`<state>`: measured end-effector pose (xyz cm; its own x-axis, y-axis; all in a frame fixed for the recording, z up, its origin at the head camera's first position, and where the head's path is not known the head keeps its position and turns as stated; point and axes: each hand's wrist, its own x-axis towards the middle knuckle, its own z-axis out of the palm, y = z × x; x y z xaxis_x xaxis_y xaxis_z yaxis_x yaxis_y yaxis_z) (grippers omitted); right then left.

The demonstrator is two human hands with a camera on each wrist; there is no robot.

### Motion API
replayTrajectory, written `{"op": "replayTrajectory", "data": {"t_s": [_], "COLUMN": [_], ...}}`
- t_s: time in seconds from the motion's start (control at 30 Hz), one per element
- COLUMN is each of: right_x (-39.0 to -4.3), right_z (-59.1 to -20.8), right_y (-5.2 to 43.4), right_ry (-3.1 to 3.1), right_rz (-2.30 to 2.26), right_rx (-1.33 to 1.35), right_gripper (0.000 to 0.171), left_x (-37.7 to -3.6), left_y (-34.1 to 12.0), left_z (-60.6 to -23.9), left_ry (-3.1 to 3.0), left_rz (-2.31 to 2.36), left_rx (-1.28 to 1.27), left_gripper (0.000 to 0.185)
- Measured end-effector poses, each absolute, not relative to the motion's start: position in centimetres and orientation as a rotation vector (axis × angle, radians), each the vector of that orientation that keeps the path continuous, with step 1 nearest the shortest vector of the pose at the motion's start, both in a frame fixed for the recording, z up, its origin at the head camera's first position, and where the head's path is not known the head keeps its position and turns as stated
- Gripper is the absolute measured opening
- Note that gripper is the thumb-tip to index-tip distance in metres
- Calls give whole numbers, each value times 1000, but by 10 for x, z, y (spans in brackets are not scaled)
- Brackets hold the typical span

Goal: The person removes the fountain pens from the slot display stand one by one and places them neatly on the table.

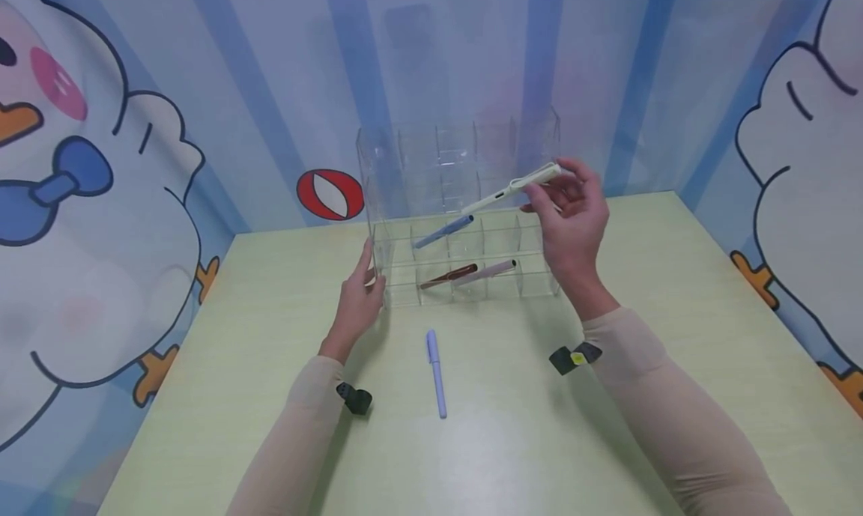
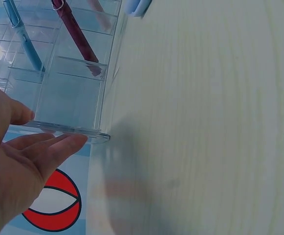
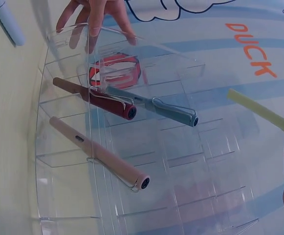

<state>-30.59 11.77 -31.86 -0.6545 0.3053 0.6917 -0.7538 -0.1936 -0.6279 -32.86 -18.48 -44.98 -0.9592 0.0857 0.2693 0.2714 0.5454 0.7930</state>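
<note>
Head view: my right hand (image 1: 573,209) pinches a white pen (image 1: 499,195) by its clip end, above the right half of the clear organiser (image 1: 398,263); a lavender pen (image 1: 437,374) lies on the near table (image 1: 512,441).

Left wrist view: my left hand (image 2: 19,152) pinches the organiser's left wall between thumb and fingers (steadying it, I'd judge).

Right wrist view: a blue pen (image 3: 173,112), dark red pen (image 3: 107,104) and pink pen (image 3: 107,159) sit tilted in compartments. I read this as placing; next calls for lowering the white pen, tip first.
</note>
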Motion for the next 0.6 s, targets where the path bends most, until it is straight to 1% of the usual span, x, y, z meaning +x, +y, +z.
{"op": "replayTrajectory", "data": {"t_s": [0.33, 0.6], "right_x": [-304, -311], "right_z": [-319, -335], "right_y": [119, 119], "right_ry": [-1347, -1273], "right_rz": [1882, 2046], "right_rx": [589, 552], "right_gripper": [40, 41], "left_x": [-332, -329], "left_y": [-186, -185], "left_z": [-449, -450], "left_ry": [-2569, -2572], "left_rz": [-1398, -1419], "left_rx": [-306, -294], "left_gripper": [64, 66]}}
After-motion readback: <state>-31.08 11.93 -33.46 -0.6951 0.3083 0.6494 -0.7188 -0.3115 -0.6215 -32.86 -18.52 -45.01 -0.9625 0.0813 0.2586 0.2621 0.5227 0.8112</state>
